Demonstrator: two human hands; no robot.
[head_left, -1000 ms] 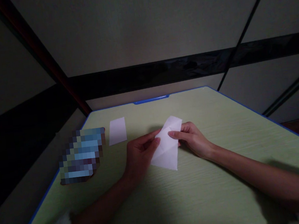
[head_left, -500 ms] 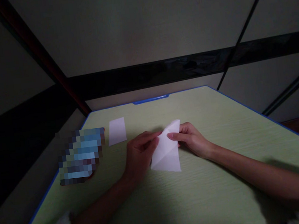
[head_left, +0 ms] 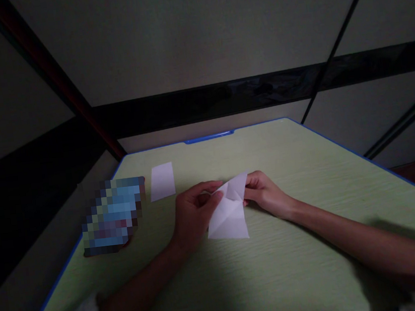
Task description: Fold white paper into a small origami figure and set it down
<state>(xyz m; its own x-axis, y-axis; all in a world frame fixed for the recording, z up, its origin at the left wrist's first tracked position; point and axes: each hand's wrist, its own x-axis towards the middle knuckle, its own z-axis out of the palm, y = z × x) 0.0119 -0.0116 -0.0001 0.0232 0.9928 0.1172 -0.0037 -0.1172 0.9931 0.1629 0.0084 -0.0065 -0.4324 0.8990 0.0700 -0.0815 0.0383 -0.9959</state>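
Note:
A white sheet of paper (head_left: pixel 229 220) with crease lines is held up over the table between both hands. My left hand (head_left: pixel 194 209) pinches its left edge, the thumb on the near face and the fingers behind. At the right edge, my right hand (head_left: pixel 262 189) is closed on the paper, its thumb tip tucked behind or into a fold and partly hidden. The upper part of the sheet is bent, with its top corner pointing up to the right.
The pale green table (head_left: pixel 302 264) has a blue rim and a blue handle (head_left: pixel 209 137) at its far edge. A white paper piece (head_left: pixel 162 181) lies at the back left, beside a phone-like, pixelated device (head_left: pixel 117 215). Cabinet panels (head_left: pixel 194 37) stand behind the table.
My right thumb has moved from the front of the paper to its right edge, partly behind it. The paper's top corner has dropped slightly and a fold shows near the right edge.

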